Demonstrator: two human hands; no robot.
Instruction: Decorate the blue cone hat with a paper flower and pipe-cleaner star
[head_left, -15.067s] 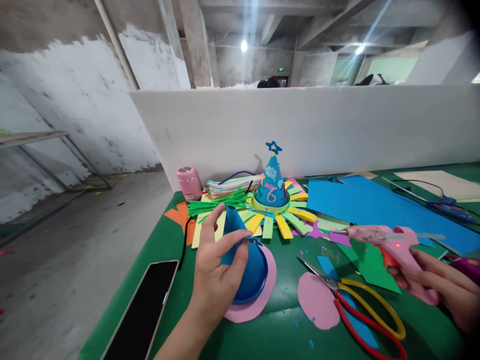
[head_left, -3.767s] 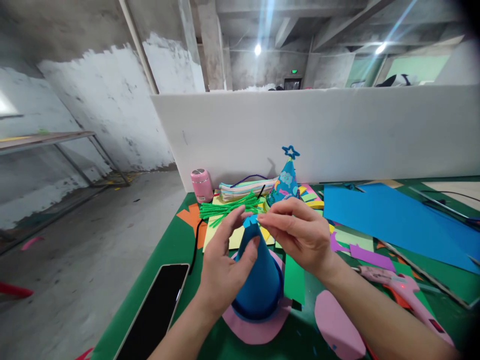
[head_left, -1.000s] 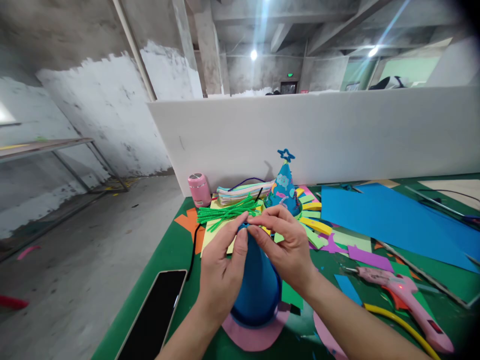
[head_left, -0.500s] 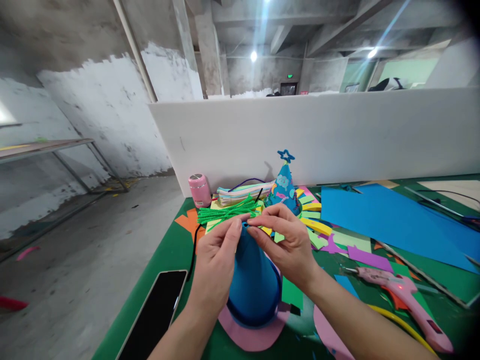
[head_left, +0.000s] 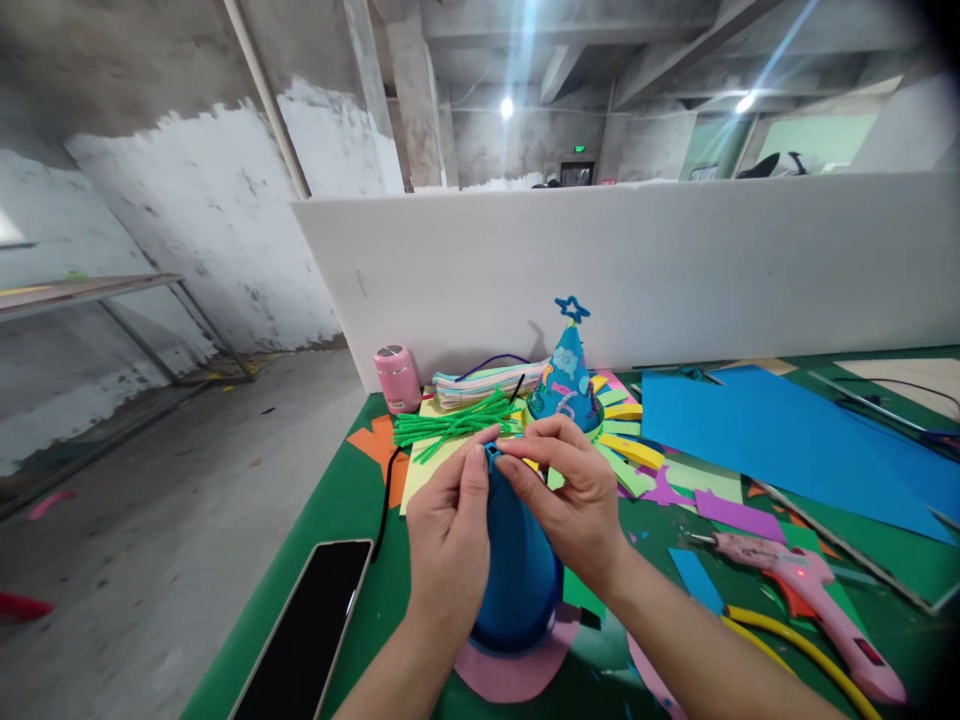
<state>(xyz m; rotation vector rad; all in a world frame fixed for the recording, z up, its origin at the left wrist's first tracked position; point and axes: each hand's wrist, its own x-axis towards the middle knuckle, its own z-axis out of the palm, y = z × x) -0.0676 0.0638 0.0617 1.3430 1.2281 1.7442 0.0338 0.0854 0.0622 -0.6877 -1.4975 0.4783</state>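
Seen from the head, a blue cone point(head_left: 521, 575) stands upright near the front of the green table point(head_left: 345, 500). It sits on a pink disc point(head_left: 517, 682), which pokes out from under it on the near side. The left hand point(head_left: 450, 540) wraps the left side of the cone. Its thumb and first finger are pressed together on the cone's tip. The right hand point(head_left: 577, 500) comes in from the right, and its fingertips pinch the same tip. So both hands are closed on the top of the cone, and their fingers touch each other there.

Left of the cone, near it, a dark phone point(head_left: 307, 630) lies flat. Behind the cone lies a bunch of green sticks point(head_left: 450, 425). Farther back and to the left stands a pink can point(head_left: 397, 378). Just behind the cone's tip stands a hat point(head_left: 568, 385) with a blue star point(head_left: 571, 308) on top, and coloured strips point(head_left: 634, 452) spread out around it. Right of the cone, well apart, a pink glue gun point(head_left: 802, 580) lies on its side. Far right of the cone and farther back lies a big blue sheet point(head_left: 765, 440). A white board point(head_left: 637, 270) stands behind it all.
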